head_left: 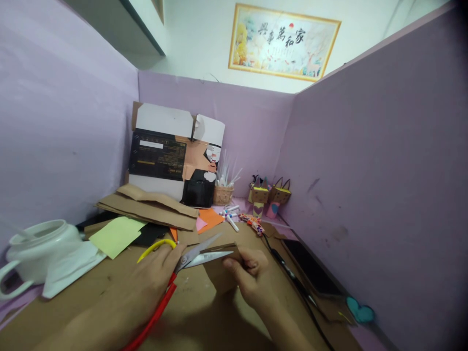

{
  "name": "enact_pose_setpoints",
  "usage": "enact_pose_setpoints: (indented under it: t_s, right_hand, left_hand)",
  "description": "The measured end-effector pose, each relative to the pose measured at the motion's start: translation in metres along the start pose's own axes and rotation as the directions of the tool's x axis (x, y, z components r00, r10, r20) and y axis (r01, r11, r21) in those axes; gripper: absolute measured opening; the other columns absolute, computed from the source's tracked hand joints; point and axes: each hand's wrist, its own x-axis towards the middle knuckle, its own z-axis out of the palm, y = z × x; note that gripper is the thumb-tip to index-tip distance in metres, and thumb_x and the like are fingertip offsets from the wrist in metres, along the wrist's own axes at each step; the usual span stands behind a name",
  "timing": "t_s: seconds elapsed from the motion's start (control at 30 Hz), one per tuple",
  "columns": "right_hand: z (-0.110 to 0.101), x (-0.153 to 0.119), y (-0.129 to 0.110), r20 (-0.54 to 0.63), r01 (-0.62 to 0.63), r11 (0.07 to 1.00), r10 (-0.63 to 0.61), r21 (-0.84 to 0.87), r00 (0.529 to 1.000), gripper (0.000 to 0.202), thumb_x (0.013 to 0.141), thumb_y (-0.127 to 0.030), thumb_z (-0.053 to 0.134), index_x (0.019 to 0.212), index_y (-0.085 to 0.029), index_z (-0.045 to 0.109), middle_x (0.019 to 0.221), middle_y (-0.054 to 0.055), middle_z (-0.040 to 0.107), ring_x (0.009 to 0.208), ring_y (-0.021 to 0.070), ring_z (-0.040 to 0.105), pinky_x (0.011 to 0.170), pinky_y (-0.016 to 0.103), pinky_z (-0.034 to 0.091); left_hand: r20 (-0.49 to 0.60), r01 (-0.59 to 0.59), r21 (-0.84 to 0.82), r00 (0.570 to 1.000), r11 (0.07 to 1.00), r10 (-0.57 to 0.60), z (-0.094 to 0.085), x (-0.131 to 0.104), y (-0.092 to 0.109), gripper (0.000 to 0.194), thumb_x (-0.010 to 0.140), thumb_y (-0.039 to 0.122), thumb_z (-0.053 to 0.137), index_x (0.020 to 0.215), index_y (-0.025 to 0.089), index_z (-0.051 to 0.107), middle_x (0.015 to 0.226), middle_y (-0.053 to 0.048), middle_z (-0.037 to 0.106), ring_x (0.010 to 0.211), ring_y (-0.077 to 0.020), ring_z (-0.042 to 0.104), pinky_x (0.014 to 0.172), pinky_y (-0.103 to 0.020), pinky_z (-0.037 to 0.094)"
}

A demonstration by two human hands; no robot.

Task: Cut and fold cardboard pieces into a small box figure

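Observation:
My left hand point(155, 273) is closed on a pair of scissors point(190, 258) with one yellow and one red handle. Their blades stand apart and point right, reaching the upper edge of a piece of brown cardboard point(221, 275). That piece is pinched between the thumb and fingers of my right hand point(252, 273), and it hangs above the table. The lower blade lies across the cardboard near its top; whether the upper blade touches it I cannot tell.
A white pot point(44, 248) stands at the left beside green paper point(117, 236) and folded cardboard point(153, 204). Markers point(230, 219) and a printed box panel point(161, 156) are at the back. A cabled pen-like tool point(292, 273) and a dark tablet-like slab point(310, 268) lie right. Purple partitions surround the table.

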Motion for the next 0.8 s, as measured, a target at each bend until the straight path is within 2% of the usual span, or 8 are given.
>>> enact_pose_setpoints:
  t_s: [0.2, 0.33, 0.57, 0.7, 0.8]
  right_hand:
    - [0.001, 0.0, 0.0, -0.011, 0.018, 0.999, -0.018, 0.04, 1.0, 0.016, 0.07, -0.023, 0.054, 0.061, -0.015, 0.064, 0.048, -0.003, 0.049, 0.047, 0.0105, 0.043, 0.044, 0.02, 0.034]
    - [0.001, -0.001, 0.0, 0.008, 0.008, 0.999, -0.008, 0.043, 1.0, 0.015, 0.07, -0.022, 0.054, 0.06, -0.014, 0.063, 0.049, -0.002, 0.048, 0.048, 0.0104, 0.043, 0.045, 0.02, 0.033]
    - [0.001, -0.001, -0.002, 0.001, 0.006, 1.0, -0.006, 0.013, 1.0, 0.019, 0.07, -0.023, 0.054, 0.052, -0.016, 0.055, 0.046, -0.005, 0.037, 0.045, 0.0085, 0.034, 0.042, 0.019, 0.028]
    - [0.0, -0.001, -0.002, 0.026, -0.006, 1.0, 0.006, 0.001, 1.0, 0.018, 0.07, -0.024, 0.053, 0.054, -0.016, 0.055, 0.047, -0.004, 0.037, 0.046, 0.0089, 0.034, 0.043, 0.02, 0.028]
    - [0.002, -0.002, -0.001, 0.028, -0.036, 0.999, 0.035, 0.02, 0.999, 0.019, 0.071, -0.025, 0.052, 0.055, -0.016, 0.057, 0.048, -0.003, 0.039, 0.048, 0.0098, 0.036, 0.043, 0.02, 0.028]
  left_hand:
    - [-0.038, -0.047, 0.107, 0.998, 0.993, 0.052, 0.019, -0.007, -0.012, 0.057, 0.075, 0.003, 0.027, 0.129, 0.019, 0.032, 0.099, -0.009, 0.058, 0.088, -0.0228, 0.056, 0.077, -0.035, 0.044]
    - [-0.057, -0.103, 0.153, 0.992, 0.983, 0.113, 0.024, -0.008, -0.022, 0.056, 0.077, 0.003, 0.026, 0.13, 0.019, 0.032, 0.097, -0.009, 0.059, 0.088, -0.0228, 0.056, 0.079, -0.034, 0.044]
    - [-0.091, -0.137, 0.1, 0.985, 0.986, 0.146, 0.02, -0.012, -0.031, 0.05, 0.082, 0.009, 0.03, 0.129, 0.024, 0.035, 0.089, -0.006, 0.06, 0.08, -0.0193, 0.058, 0.071, -0.027, 0.046]
    - [-0.133, -0.166, 0.052, 0.976, 0.985, 0.172, 0.023, -0.014, -0.031, 0.045, 0.082, 0.012, 0.031, 0.125, 0.022, 0.041, 0.091, -0.007, 0.061, 0.085, -0.02, 0.058, 0.074, -0.027, 0.047]
    - [-0.114, -0.157, 0.013, 0.981, 0.988, 0.157, 0.023, -0.014, -0.029, 0.046, 0.079, 0.011, 0.033, 0.122, 0.022, 0.044, 0.093, -0.006, 0.062, 0.084, -0.0193, 0.058, 0.073, -0.026, 0.047]
